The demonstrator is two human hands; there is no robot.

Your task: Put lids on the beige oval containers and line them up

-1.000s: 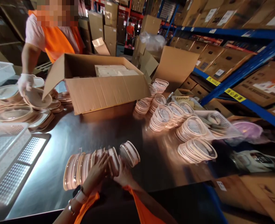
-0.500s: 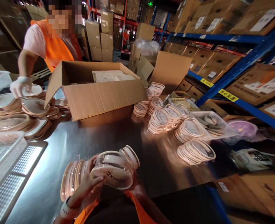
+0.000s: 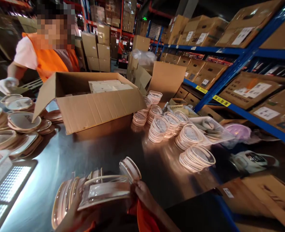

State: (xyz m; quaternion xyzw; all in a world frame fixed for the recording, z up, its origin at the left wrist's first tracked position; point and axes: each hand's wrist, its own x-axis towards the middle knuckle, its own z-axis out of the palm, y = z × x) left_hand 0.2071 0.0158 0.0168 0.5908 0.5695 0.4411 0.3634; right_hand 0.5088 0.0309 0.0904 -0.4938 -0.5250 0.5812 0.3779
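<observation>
Right hand (image 3: 142,192) fingers clamp 1 clear pouch (image 3: 107,190). Left hand (image 3: 72,211) fingers blur, grip unclear; pouch row (image 3: 63,195) just beside them.

An open cardboard box (image 3: 101,111) stands on the far side of the counter (image 3: 103,145), pale packets (image 3: 110,86) inside it. Beyond it, on the left, is a person in an orange vest (image 3: 48,61); a second person (image 3: 120,48) is far off, near stacked cartons (image 3: 103,58). A white crate (image 3: 2,166) sits near left. On the right are a white basket (image 3: 226,133), a purple bowl (image 3: 239,131) and a blue shelf (image 3: 244,51) loaded with boxes (image 3: 253,85), a yellow label (image 3: 221,100) on its beam. A green sign (image 3: 144,18) glows far back.
</observation>
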